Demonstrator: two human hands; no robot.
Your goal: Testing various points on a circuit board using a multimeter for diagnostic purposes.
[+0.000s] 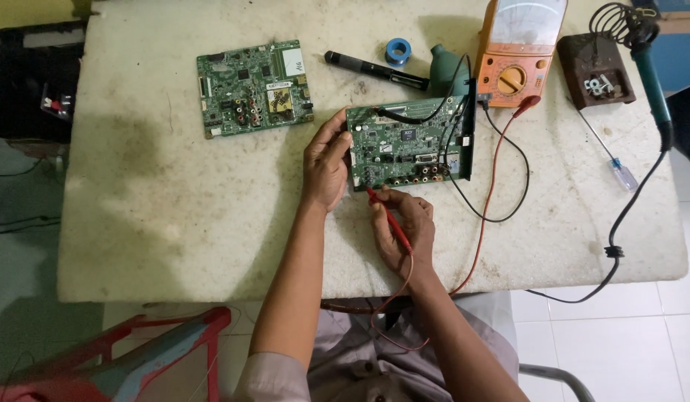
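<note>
Now my left hand (326,160) clamps the circuit board (406,145) steady (fingers wrapped on its edge) so my right hand (406,229), pinching the red probe (386,211), touches its corner.

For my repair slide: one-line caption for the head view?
Left hand steadies a circuit board while the right hand holds a red probe at its edge.

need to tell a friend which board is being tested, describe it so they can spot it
On the worn white table, look just below the orange multimeter. The green rectangular circuit board there is steadied by the left hand, with the right hand holding a red probe at its lower edge. The other green board lies untouched.
</note>
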